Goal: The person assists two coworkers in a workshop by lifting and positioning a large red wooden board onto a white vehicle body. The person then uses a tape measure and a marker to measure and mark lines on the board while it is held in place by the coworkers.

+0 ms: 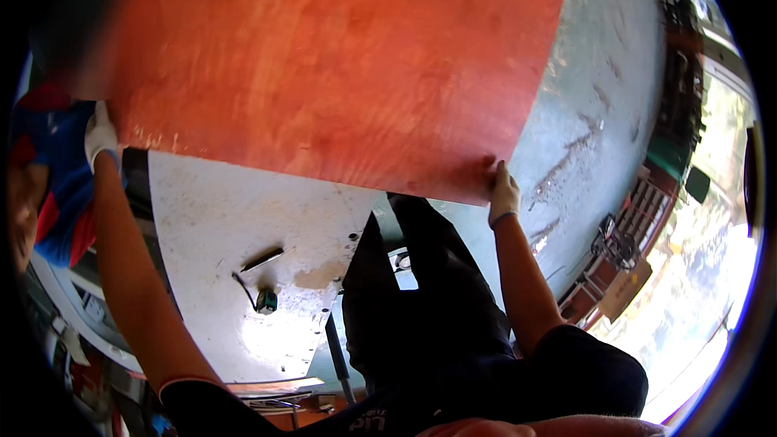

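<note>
I have both pale-gloved hands on one reddish-orange wooden panel (pixel 340 73). The right fingers (pixel 502 175) grasp it at its near right corner, thumb on the upper face; the left fingers (pixel 99 116) grip its left edge by the near corner, partly hidden from me. The panel's near edge spans between the two sets of fingers, and the rest stretches away beyond them. Just left of the left fingers I see another person's blue-and-red top (pixel 61 202). Nearer my body than the left fingers, and to their right, a pale bench (pixel 202 218) carries a black pen-shaped tool (pixel 263 259) and a teal-and-black tape measure (pixel 265 301) with a dark strap. Right of the right fingers lies scuffed grey-green floor (pixel 599 154); well beyond it, a brown cardboard box (pixel 627 290).
</note>
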Demonstrator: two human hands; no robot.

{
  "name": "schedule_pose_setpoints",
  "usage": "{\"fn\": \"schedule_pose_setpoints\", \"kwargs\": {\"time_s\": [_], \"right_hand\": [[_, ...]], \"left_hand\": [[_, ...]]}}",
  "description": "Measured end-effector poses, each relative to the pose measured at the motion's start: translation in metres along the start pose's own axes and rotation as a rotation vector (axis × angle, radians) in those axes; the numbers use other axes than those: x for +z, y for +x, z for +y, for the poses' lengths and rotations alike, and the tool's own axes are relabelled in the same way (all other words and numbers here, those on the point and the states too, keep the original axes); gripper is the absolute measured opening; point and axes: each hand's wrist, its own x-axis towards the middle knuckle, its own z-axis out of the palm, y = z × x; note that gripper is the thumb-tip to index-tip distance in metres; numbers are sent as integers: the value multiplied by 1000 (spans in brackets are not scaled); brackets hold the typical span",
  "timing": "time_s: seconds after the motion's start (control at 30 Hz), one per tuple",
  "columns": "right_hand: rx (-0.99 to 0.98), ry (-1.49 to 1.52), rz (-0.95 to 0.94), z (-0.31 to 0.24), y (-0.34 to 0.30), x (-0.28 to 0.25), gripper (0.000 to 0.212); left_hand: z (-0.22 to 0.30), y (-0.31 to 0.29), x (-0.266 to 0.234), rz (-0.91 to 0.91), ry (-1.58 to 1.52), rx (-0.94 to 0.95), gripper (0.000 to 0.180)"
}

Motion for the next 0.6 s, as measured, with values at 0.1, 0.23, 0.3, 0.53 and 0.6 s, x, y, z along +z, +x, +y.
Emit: {"fn": "schedule_pose_setpoints", "kwargs": {"time_s": [0.1,0.23,0.3,0.53,0.6], "right_hand": [[-10,-27,42,-7,-9,-2,61],[-78,-107,31,-6,0,-2,60],[-90,-112,43,2,1,-3,60],[-133,-34,-181,0,-8,-27,45],[-119,154,-192,17,-5,-32,49]], "left_hand": [[25,-23,3,22,-43,-109,77],[-12,22,-25,47,260,-94,81],[-7,19,-14,76,265,-34,83],[39,-66,-4,253,413,-136,79],[46,-80,12,298,408,-152,79]]}}
